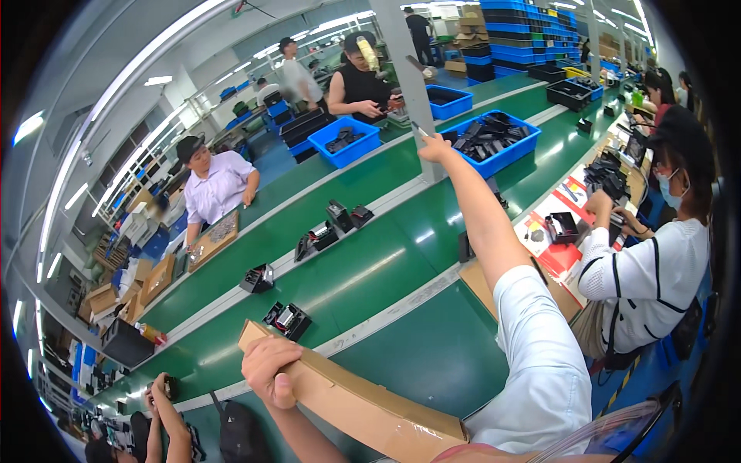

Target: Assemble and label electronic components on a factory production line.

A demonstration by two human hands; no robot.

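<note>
While the left hand [270, 369] clasps a long cardboard box [367, 403] over the near side of the green bench [386, 282], the right hand [438, 149] stretches toward the far side, its grip closed on a slim object [419, 130] too small to identify. Black parts [494, 137] fill a blue bin [511, 157] nearby.

From where I stood, counted two hands on wearer: left hand [272, 369], right hand [436, 148]. One long cardboard box [370, 407] between wearer's arms. Three blue bins [351, 155] nearest grey post [409, 85], which numbered one; black parts [494, 137] inside lay too jumbled for counting. One open black case [285, 320] beside cardboard. One lilac shirt [216, 189], one striped sweater [656, 266], one black sleeveless top [356, 90]. Stacked crates [532, 38] at back blurred past counting.
</note>
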